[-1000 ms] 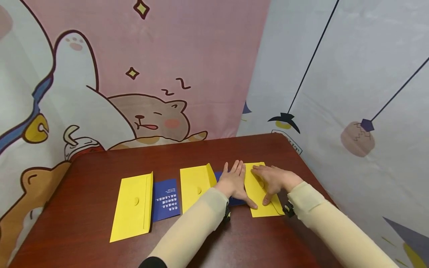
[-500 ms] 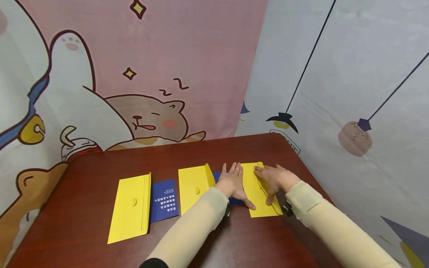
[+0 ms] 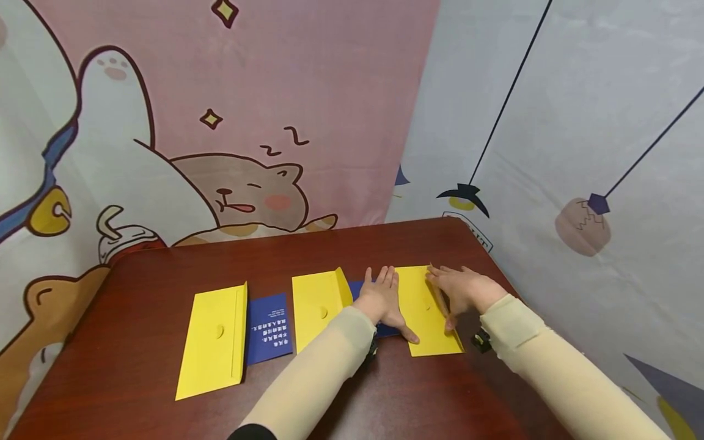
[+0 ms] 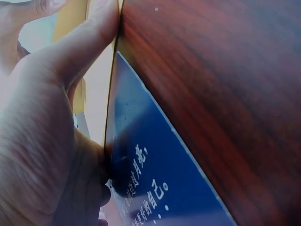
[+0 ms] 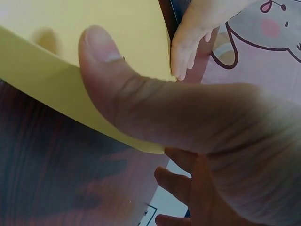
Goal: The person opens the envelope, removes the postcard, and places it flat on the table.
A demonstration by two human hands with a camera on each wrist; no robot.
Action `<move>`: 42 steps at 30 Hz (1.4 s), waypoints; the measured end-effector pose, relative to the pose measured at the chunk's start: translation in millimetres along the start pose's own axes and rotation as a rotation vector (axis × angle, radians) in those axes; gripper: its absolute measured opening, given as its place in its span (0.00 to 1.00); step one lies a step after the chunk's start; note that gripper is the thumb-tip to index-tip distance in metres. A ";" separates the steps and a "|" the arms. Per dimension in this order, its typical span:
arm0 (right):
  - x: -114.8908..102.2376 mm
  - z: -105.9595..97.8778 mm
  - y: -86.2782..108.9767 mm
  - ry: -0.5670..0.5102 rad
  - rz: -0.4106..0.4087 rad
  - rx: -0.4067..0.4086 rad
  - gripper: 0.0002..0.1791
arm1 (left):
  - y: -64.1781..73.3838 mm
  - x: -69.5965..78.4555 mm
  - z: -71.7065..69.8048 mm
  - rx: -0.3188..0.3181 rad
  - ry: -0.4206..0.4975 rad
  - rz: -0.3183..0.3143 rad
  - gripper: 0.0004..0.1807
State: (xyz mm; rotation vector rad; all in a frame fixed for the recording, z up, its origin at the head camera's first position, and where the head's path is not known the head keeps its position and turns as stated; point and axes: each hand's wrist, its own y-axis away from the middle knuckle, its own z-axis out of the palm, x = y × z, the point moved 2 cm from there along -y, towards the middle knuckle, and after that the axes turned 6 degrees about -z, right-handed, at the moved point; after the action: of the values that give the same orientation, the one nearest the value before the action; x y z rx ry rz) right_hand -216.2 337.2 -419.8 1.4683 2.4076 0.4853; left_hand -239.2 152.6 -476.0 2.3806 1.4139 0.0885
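Below, we observe the left hand [image 3: 379, 304] outstretched, thumb spread, along the left edge of the rightmost yellow envelope [image 3: 419, 311] on the tabletop [image 3: 352, 247]; the right hand [image 3: 459, 292], loosely extended, touches its flap [image 5: 51, 87] with the thumb, ungripped.

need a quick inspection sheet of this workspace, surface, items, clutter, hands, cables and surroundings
Surface: reddish-brown table, wood-grained.
Job's things: left envelope, middle envelope and right envelope, all yellow; left blue card between the first two, second blue card between the last two, partly covered.
Clutter: nothing seen.
Left hand: over the second blue card, thumb on the right envelope.
Right hand: at the right envelope's raised flap, touching it.
Cables: nothing seen.
Surroundings: cartoon-printed backdrop, pink and grey.
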 end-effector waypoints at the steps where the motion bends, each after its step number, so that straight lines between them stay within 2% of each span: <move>1: 1.0 0.2 0.3 0.003 -0.004 0.003 0.71 | -0.2 0.1 0.1 0.000 -0.001 0.000 0.86; 16: 9.6 2.1 8.6 0.001 0.003 0.014 0.67 | -1.6 1.8 0.2 -0.011 -0.014 -0.006 0.86; 23: 13.4 4.8 11.6 -0.011 -0.005 0.007 0.69 | -1.1 2.2 -0.6 -0.010 -0.020 -0.008 0.86; 35: 28.8 26.5 13.4 -0.100 -0.007 -0.003 0.70 | -0.2 7.5 -3.0 -0.028 -0.082 -0.033 0.86; 42: 31.4 33.2 9.8 -0.113 0.008 0.019 0.73 | 0.7 7.5 -4.5 -0.039 -0.080 -0.043 0.86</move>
State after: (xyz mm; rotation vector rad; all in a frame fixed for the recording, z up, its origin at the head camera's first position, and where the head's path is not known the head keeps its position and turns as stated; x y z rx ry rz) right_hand -209.0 374.0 -447.6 1.4719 2.3260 0.3724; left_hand -236.0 160.1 -472.6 2.2950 1.4127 0.0096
